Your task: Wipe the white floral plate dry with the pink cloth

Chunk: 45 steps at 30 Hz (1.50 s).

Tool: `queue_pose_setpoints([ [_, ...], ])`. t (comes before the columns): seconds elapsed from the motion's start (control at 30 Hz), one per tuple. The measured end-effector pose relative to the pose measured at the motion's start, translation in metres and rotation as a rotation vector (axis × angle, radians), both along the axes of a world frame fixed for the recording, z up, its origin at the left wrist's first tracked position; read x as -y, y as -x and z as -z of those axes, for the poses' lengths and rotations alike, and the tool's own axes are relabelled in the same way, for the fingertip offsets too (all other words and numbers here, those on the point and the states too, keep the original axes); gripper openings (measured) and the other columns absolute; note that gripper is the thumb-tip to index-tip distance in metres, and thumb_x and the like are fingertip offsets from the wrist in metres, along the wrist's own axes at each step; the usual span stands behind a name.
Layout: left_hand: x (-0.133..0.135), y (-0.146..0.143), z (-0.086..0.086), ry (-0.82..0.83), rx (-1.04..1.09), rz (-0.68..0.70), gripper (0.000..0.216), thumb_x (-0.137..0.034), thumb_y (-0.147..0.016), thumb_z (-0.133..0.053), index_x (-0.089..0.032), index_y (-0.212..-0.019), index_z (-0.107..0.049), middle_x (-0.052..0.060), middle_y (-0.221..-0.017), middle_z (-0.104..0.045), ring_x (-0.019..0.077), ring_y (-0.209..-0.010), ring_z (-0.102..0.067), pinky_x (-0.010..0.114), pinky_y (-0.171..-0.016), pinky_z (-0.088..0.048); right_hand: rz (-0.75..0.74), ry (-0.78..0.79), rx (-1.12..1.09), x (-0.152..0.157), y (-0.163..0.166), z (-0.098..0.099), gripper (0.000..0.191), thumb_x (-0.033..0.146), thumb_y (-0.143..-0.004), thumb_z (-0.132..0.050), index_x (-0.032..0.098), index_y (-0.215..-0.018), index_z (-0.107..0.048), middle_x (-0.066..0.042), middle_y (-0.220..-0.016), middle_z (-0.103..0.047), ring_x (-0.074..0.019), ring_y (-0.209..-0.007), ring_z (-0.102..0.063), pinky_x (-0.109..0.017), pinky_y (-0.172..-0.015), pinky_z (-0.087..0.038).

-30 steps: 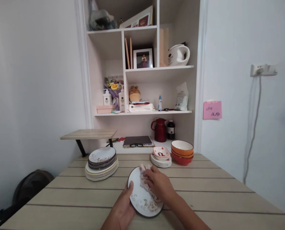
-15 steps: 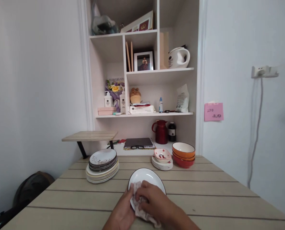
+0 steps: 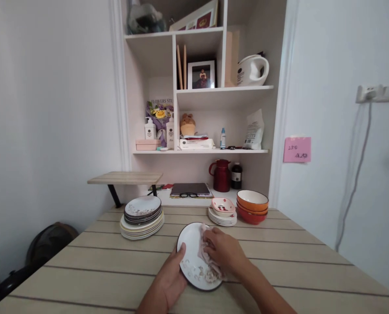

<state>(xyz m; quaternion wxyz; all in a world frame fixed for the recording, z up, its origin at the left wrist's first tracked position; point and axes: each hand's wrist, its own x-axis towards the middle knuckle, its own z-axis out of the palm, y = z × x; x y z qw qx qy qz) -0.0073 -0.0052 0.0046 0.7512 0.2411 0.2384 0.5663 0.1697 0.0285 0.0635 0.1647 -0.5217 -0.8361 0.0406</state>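
A white plate [image 3: 190,248] with a dark rim and a brown pattern near its lower edge is tilted above the wooden table [image 3: 116,270]. My left hand [image 3: 168,281] grips its left edge, thumb on top. My right hand [image 3: 225,250] presses a crumpled pinkish cloth [image 3: 207,264] against the right half of the plate's face, fingers closed on the cloth.
A stack of plates [image 3: 142,216] stands at the back left of the table. Small white dishes with a pink patterned bowl [image 3: 222,211] and stacked orange bowls [image 3: 252,206] stand at the back right. Behind them are wall shelves, a red jug [image 3: 221,175] and a small raised shelf [image 3: 125,179].
My right hand has moved the cloth from the plate's lower left up to its right side. The plate's patterned edge shows again, and my head has shifted slightly.
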Motion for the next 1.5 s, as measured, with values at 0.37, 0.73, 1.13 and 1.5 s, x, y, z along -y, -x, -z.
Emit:
queue_pose_setpoints([
  [0.37, -0.006, 0.000, 0.007, -0.029, -0.046, -0.053, 0.035, -0.033, -0.081, -0.070, -0.012, -0.110, -0.067, 0.011, -0.088, -0.075, 0.0250, -0.081, -0.070, 0.039, -0.088, -0.049, -0.352, 0.133, -0.190, 0.016, 0.027, 0.013, 0.027, 0.023, -0.069, -0.062, 0.027, -0.095, -0.069, -0.002, -0.100, -0.064, -0.0175, -0.089, -0.057, -0.026, -0.072, -0.035],
  [0.73, -0.007, 0.000, 0.006, -0.008, -0.021, -0.045, 0.042, -0.032, -0.086, -0.065, -0.015, -0.124, -0.058, 0.013, -0.104, -0.073, 0.0249, -0.100, -0.068, 0.040, -0.097, -0.045, 0.005, -0.087, -0.175, 0.001, 0.037, 0.014, 0.024, 0.034, -0.086, -0.051, 0.032, -0.106, -0.065, -0.003, -0.113, -0.060, -0.0173, -0.087, -0.062, -0.027, -0.065, -0.034],
  [1.13, -0.001, 0.001, 0.003, -0.019, -0.004, 0.017, 0.058, -0.032, -0.084, -0.066, -0.017, -0.136, -0.047, 0.015, -0.116, -0.070, 0.0286, -0.106, -0.066, 0.046, -0.100, -0.043, -0.152, 0.129, 0.102, 0.010, -0.013, -0.002, 0.021, 0.027, -0.065, -0.066, 0.026, -0.086, -0.069, -0.003, -0.093, -0.070, -0.0222, -0.085, -0.062, -0.028, -0.063, -0.031],
  [1.5, -0.009, -0.003, 0.004, 0.029, -0.087, -0.077, 0.033, -0.033, -0.082, -0.069, -0.013, -0.108, -0.065, 0.009, -0.081, -0.074, 0.0216, -0.070, -0.069, 0.034, -0.075, -0.052, -0.339, 0.097, -0.251, 0.014, 0.039, 0.021, 0.021, 0.024, -0.073, -0.062, 0.026, -0.092, -0.069, -0.001, -0.097, -0.065, -0.0174, -0.091, -0.059, -0.025, -0.077, -0.037],
])
